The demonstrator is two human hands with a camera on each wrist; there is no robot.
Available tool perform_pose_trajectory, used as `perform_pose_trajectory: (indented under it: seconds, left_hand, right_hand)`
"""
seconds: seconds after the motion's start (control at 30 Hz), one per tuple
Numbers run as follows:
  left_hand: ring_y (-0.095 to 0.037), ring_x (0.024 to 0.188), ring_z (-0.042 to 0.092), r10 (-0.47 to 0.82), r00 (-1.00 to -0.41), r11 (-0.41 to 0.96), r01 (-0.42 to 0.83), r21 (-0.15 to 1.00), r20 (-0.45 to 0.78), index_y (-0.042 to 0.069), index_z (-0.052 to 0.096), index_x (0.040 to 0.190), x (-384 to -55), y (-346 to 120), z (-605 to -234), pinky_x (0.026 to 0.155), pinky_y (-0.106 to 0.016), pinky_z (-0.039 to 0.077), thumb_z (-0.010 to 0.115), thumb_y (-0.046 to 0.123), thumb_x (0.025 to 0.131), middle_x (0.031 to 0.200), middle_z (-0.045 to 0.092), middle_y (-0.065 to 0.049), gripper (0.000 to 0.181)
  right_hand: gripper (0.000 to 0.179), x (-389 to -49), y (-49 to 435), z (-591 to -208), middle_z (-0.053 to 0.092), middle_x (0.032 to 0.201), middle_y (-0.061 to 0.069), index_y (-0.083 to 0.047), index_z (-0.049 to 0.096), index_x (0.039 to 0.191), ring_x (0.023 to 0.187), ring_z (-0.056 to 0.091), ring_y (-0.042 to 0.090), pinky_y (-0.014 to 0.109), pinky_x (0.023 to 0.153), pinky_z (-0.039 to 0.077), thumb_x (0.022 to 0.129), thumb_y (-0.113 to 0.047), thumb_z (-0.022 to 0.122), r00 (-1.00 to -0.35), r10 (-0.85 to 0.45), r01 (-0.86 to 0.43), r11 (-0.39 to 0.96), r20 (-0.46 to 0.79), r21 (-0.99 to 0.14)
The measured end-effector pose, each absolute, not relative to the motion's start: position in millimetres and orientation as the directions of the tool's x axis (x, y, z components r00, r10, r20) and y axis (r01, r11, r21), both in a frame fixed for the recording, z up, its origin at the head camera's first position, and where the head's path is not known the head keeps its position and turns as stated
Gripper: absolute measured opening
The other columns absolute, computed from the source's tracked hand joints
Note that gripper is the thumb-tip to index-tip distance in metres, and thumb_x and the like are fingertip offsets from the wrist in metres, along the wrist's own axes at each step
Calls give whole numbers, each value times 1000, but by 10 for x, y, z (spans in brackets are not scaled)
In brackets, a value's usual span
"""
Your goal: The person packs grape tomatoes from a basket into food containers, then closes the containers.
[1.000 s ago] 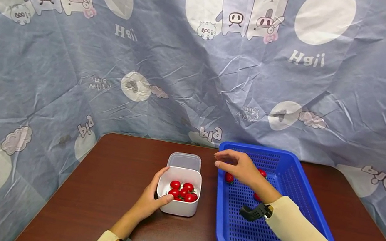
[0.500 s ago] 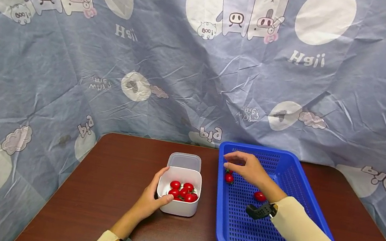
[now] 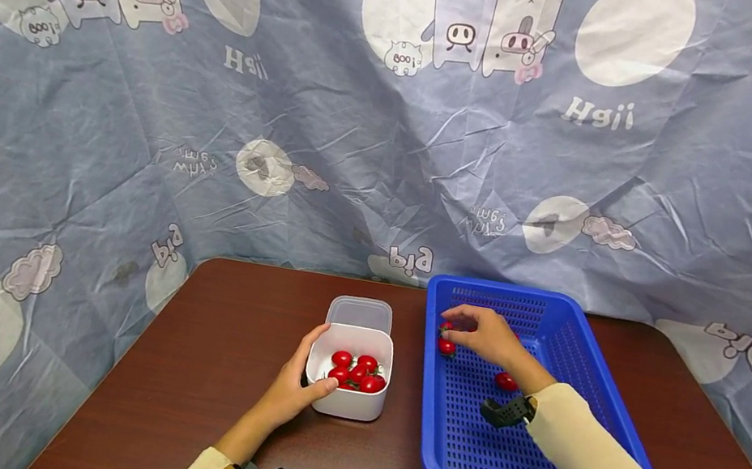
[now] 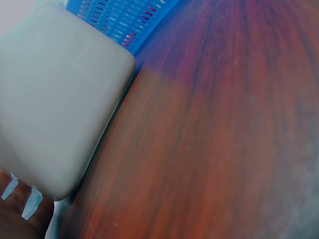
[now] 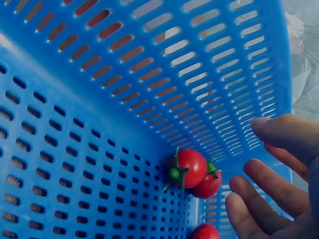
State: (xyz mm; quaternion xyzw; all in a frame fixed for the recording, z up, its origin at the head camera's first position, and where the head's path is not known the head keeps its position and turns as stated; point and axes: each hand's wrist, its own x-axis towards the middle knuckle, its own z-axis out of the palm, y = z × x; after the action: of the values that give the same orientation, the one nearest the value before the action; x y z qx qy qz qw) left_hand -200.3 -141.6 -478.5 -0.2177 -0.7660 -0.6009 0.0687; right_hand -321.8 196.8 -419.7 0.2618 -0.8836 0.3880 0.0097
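My left hand [image 3: 299,382] holds a white square box [image 3: 347,405] by its left side, thumb over the front rim. Several red cherry tomatoes [image 3: 359,374] lie inside it. In the left wrist view the box's wall [image 4: 60,104] fills the upper left, with fingertips [image 4: 32,204] at its lower corner. My right hand [image 3: 488,338] reaches into the blue basket [image 3: 472,467], fingers apart and holding nothing. Close to its fingertips, two cherry tomatoes [image 5: 189,168] with green stems sit together against the basket wall. Another tomato [image 3: 506,381] lies under the wrist in the head view.
Behind the box lies a clear lid [image 3: 360,312]. The basket has raised slotted walls and stands right of the box on the brown table [image 3: 199,371]. A blue patterned cloth [image 3: 336,113] hangs behind the table's far edge.
My right hand has moved right from the basket's left rim, then down among the tomatoes at the left wall. The left hand and box have stayed in place.
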Motion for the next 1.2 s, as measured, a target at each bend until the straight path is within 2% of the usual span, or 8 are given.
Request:
perform_pose_trajectory:
  seconds: [0.17, 0.57, 0.87, 1.07, 1.2]
  left_hand:
    - [-51, 122, 42, 255, -892, 179, 424, 888, 374, 2, 22, 151, -2009, -1422, -4793, 96, -64, 37, 67, 15, 86, 142, 36, -31, 80]
    - [-50, 122, 42, 254, -893, 164, 417, 894, 370, 4, 22, 151, -2019, -1421, -4795, 97, -65, 35, 68, 15, 84, 142, 36, -30, 82]
    - [-51, 122, 42, 251, -891, 178, 428, 886, 379, 3, 23, 151, -2011, -1418, -4796, 97, -64, 36, 67, 15, 85, 142, 36, -31, 80]
    - [-51, 121, 44, 252, -888, 188, 434, 881, 384, 2, 23, 150, -2016, -1416, -4799, 96, -63, 38, 67, 15, 85, 142, 37, -31, 80]
    - [-51, 121, 43, 253, -889, 177, 431, 885, 382, 2, 22, 151, -2014, -1416, -4796, 96, -64, 37, 67, 14, 85, 142, 37, -31, 81]
  right_hand:
    - [32, -3238, 1993, -4255, 68, 107, 21, 1, 67, 112, 101, 65, 39, 46, 83, 52, 82, -6, 73, -860, -477, -459, 569, 181, -682]
    - [32, -3286, 2031, -4373, 70, 104, 17, 1, 68, 109, 91, 65, 32, 38, 78, 50, 79, -7, 75, -851, -502, -470, 598, 154, -650]
    - [29, -3260, 2020, -4429, 71, 103, 12, -3, 70, 106, 100, 64, 33, 49, 87, 47, 79, -9, 77, -843, -521, -482, 624, 132, -615]
    - [27, -3238, 2020, -4435, 70, 102, 9, -9, 72, 103, 97, 62, 30, 46, 86, 46, 78, -13, 79, -848, -518, -480, 659, 113, -579]
    - [27, -3244, 2015, -4465, 69, 97, 8, -11, 73, 102, 88, 60, 26, 42, 81, 46, 77, -14, 80, -842, -526, -501, 682, 119, -533]
